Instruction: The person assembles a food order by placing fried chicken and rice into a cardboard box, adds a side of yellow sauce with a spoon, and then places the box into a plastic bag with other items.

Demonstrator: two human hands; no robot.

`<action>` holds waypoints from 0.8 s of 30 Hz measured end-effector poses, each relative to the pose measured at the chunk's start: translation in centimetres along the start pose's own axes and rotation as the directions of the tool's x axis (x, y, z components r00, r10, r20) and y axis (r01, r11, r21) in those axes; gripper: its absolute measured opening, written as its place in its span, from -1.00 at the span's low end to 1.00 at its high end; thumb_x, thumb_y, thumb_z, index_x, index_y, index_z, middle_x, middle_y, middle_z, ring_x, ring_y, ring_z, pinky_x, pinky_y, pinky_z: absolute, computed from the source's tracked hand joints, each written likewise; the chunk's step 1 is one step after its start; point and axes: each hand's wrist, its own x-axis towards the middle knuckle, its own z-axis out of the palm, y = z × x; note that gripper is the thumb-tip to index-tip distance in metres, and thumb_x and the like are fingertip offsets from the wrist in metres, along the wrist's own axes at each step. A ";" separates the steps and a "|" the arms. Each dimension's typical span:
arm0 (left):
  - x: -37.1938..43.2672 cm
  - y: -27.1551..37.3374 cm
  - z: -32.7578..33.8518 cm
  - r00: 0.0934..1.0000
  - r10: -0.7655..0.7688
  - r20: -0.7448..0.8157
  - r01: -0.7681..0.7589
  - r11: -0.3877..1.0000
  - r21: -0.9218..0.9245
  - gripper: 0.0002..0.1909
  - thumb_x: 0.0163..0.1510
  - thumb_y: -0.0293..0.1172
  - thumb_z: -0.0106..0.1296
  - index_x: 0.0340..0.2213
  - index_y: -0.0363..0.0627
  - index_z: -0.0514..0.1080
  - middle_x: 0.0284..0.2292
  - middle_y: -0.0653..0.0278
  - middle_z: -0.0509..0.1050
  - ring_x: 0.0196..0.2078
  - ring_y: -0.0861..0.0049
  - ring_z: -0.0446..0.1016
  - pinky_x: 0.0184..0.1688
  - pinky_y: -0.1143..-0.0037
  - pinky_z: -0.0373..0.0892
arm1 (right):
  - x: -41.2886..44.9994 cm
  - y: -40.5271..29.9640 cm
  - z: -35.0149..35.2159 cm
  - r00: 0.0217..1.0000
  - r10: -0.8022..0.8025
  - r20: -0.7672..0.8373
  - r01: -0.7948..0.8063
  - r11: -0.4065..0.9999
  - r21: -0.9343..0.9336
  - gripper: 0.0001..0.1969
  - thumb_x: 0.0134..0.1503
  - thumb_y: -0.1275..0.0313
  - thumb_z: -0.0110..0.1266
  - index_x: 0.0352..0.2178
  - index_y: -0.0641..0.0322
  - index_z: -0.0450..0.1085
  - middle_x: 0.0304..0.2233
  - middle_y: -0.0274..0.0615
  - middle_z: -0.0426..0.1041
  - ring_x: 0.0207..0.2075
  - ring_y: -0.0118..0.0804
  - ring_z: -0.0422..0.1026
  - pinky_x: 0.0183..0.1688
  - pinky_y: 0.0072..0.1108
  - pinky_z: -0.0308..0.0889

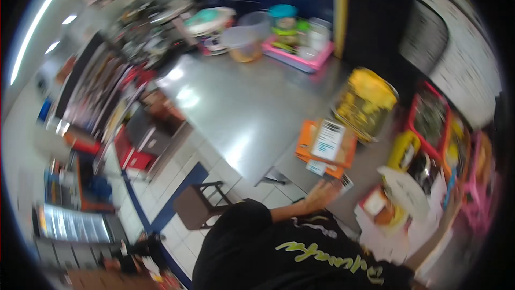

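Observation:
My left hand [325,192] is at the edge of the steel worktop, just below a stack of orange boxes [303,147]. A white printed label [329,139] bearing writing lies on top of the stack. Motion blur hides whether the fingers grip anything. Far to the right, my right hand [454,198] reaches beside a narrow blue object [447,191], near an orange basket [466,169]. Whether it grips the blue object is unclear. Between my hands lie an oval whitish board or lid [406,193], white paper [382,241] and a red and yellow package [380,205].
Behind the boxes stands a metal tray [364,123] of yellow food. A red basket [410,119], a yellow container [403,151] and a pink basket [474,205] crowd the right. Tubs [241,42] and a pink tray [295,63] line the wall. A brown stool [193,207] stands at left.

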 end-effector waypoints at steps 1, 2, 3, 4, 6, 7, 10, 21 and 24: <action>-0.2 -0.1 -0.1 1.000 -0.004 0.013 0.004 1.000 0.020 -0.47 -0.04 -0.31 -0.15 0.02 -0.10 0.22 0.11 0.22 0.16 0.01 0.46 0.24 -0.05 0.22 0.22 | -1.9 -1.2 0.3 0.999 -0.040 -0.006 0.040 0.999 -0.012 -0.61 0.15 0.26 -0.05 0.01 0.08 0.22 -0.45 -0.42 0.34 -0.55 -0.67 0.30 -0.61 -0.81 0.16; 0.0 -0.1 -0.6 1.000 0.008 0.002 -0.008 1.000 0.027 -0.49 -0.02 -0.30 -0.16 0.01 -0.13 0.23 0.09 0.21 0.18 0.02 0.43 0.23 -0.04 0.21 0.21 | -4.2 -2.8 1.6 0.996 -0.020 -0.093 0.026 0.998 0.063 -0.67 0.15 0.32 -0.04 -0.06 0.13 0.24 -0.43 -0.43 0.33 -0.56 -0.66 0.29 -0.61 -0.82 0.14; 0.0 -0.3 -1.0 1.000 0.001 -0.012 -0.001 0.999 0.042 -0.50 -0.01 -0.30 -0.18 0.01 -0.16 0.23 0.08 0.19 0.19 0.02 0.39 0.23 -0.03 0.20 0.19 | -6.1 -5.0 2.8 0.999 0.013 -0.043 -0.007 0.991 0.132 -0.72 0.14 0.39 -0.04 -0.09 0.16 0.24 -0.42 -0.42 0.32 -0.56 -0.66 0.27 -0.62 -0.82 0.12; -0.2 -0.3 -1.2 0.998 0.057 -0.013 -0.056 0.998 0.013 -0.50 -0.01 -0.30 -0.18 0.01 -0.16 0.23 0.08 0.19 0.19 0.02 0.39 0.23 -0.03 0.20 0.19 | -7.2 -5.2 3.0 0.999 0.046 0.001 -0.045 0.981 0.187 -0.71 0.14 0.41 -0.06 -0.08 0.17 0.23 -0.42 -0.40 0.30 -0.56 -0.65 0.26 -0.63 -0.82 0.11; -0.7 -0.8 -1.6 0.991 -0.033 -0.134 0.038 0.998 0.040 -0.50 0.00 -0.28 -0.18 0.01 -0.14 0.23 0.09 0.25 0.19 -0.02 0.40 0.24 -0.02 0.17 0.16 | -9.6 -6.3 3.8 0.999 0.016 0.042 -0.025 0.972 0.234 -0.71 0.14 0.45 -0.07 -0.08 0.22 0.22 -0.43 -0.35 0.32 -0.56 -0.63 0.26 -0.64 -0.80 0.11; -0.9 -1.2 -1.7 0.991 0.002 -0.134 0.002 1.000 0.031 -0.50 0.00 -0.28 -0.18 0.01 -0.14 0.23 0.09 0.25 0.19 -0.02 0.40 0.24 -0.02 0.17 0.16 | -10.6 -6.4 3.7 0.998 0.015 0.057 -0.028 0.968 0.250 -0.71 0.14 0.47 -0.08 -0.08 0.25 0.22 -0.42 -0.33 0.32 -0.56 -0.63 0.26 -0.64 -0.80 0.10; -1.8 -2.6 -1.7 0.986 0.104 -0.133 -0.128 0.974 -0.187 -0.51 0.04 -0.24 -0.14 0.04 0.00 0.23 0.11 0.41 0.15 -0.07 0.44 0.25 -0.02 0.13 0.09 | -13.5 -8.2 4.5 0.997 0.063 0.043 -0.072 0.966 0.246 -0.69 0.14 0.46 -0.07 -0.07 0.27 0.21 -0.38 -0.31 0.32 -0.54 -0.64 0.25 -0.62 -0.81 0.09; -2.7 -1.4 -1.5 0.982 -0.138 -0.130 0.137 0.990 -0.020 -0.49 0.04 -0.22 -0.14 0.06 0.01 0.21 0.09 0.48 0.18 -0.05 0.50 0.26 0.00 0.16 0.03 | -2.9 -17.2 14.0 0.947 -0.250 0.202 0.270 0.960 -0.075 -0.81 0.07 0.34 0.07 -0.45 0.28 0.33 -0.67 -0.46 0.20 -0.63 -0.63 0.17 -0.59 -0.68 0.08; -2.4 -0.9 -1.6 0.993 -0.116 0.008 0.116 0.993 0.004 -0.43 0.00 -0.28 -0.12 0.09 0.00 0.17 0.10 0.45 0.17 -0.07 0.52 0.27 0.00 0.17 0.04 | 6.5 -16.9 22.6 0.773 -0.508 0.381 0.596 0.787 -0.161 -0.72 -0.06 0.36 0.13 -0.66 0.28 0.21 -0.73 -0.18 0.24 -0.67 -0.36 0.25 -0.55 -0.47 0.20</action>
